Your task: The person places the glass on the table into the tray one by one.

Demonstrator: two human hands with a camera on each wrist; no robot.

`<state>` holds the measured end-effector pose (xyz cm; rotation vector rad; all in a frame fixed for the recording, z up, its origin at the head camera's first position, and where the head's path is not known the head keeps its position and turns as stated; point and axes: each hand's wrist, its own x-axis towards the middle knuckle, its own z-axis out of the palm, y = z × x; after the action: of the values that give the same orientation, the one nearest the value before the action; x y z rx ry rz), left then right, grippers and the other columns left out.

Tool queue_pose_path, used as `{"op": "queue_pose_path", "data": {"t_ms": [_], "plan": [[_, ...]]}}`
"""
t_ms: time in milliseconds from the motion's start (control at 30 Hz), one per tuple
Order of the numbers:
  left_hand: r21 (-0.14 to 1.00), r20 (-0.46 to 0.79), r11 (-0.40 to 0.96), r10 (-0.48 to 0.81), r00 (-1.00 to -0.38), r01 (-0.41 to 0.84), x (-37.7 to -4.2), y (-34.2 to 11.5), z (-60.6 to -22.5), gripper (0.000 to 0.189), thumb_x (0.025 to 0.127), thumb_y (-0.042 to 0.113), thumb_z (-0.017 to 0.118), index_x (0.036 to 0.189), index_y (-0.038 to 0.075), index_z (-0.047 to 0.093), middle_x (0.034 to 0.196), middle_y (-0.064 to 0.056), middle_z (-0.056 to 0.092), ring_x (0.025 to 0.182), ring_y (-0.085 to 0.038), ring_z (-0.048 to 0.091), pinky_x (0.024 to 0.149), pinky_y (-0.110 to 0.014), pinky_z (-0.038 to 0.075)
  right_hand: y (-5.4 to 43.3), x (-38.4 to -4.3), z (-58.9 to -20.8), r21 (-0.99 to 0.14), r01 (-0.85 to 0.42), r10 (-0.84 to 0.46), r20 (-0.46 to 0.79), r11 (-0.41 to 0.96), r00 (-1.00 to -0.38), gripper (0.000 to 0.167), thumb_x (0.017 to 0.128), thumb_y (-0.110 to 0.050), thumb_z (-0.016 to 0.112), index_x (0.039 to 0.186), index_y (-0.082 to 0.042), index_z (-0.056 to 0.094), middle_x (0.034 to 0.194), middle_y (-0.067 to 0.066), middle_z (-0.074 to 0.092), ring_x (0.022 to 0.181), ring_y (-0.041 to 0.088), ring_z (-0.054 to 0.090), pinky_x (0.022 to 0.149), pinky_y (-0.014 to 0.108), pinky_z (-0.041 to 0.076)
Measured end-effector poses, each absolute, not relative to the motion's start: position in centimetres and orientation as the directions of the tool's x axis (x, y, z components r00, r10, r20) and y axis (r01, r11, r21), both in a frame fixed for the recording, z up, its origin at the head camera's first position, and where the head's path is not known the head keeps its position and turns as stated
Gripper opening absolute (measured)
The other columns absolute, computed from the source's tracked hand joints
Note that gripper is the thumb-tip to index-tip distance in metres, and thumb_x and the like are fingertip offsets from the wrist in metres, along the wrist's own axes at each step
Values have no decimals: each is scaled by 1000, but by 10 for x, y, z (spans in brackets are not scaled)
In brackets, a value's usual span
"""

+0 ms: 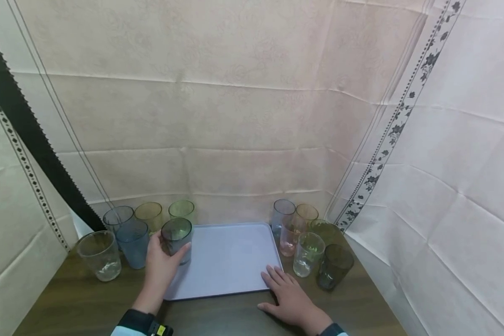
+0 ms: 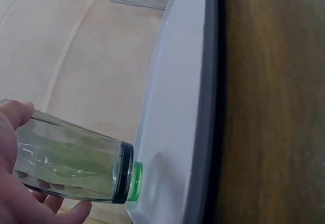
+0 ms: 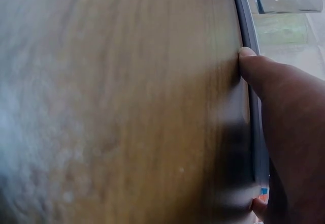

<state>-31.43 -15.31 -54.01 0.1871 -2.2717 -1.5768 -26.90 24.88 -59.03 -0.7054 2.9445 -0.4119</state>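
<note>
In the head view my left hand point(image 1: 159, 268) grips a grey-tinted glass point(image 1: 178, 237), its thumb on the near right side and its fingers round the left. The glass is upright over the left part of a white tray point(image 1: 235, 261). The left wrist view has the dark base of this glass point(image 2: 76, 163) close over the tray point(image 2: 175, 97), with a green glass point(image 2: 136, 182) showing behind it. My right hand point(image 1: 290, 296) lies at the tray's front right corner, fingers straight over the rim. Its thumb point(image 3: 254, 64) touches the tray's front edge in the right wrist view.
Left of the tray stand a clear glass point(image 1: 101, 256), a blue glass point(image 1: 133, 242) and an amber glass point(image 1: 149, 217), among others. Several tinted glasses crowd its right side, including a dark one point(image 1: 335, 266). Draped cloth point(image 1: 252, 116) walls the wooden table point(image 1: 218, 317).
</note>
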Motion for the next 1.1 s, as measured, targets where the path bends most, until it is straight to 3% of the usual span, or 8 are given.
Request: {"op": "queue_pose_path", "data": {"t_ms": [1100], "plan": [[922,175,384,-308,-935,46,-335,-154,-556,97,97,25,88,167,-3,26,166,-33,35,157,-52,36,126,-66,36,248,-268,-590,-283,-432,-453,-12,856,-891,93,100,-81,58,174,-26,39,183,3,27,168,35,25,128,70,29]]}}
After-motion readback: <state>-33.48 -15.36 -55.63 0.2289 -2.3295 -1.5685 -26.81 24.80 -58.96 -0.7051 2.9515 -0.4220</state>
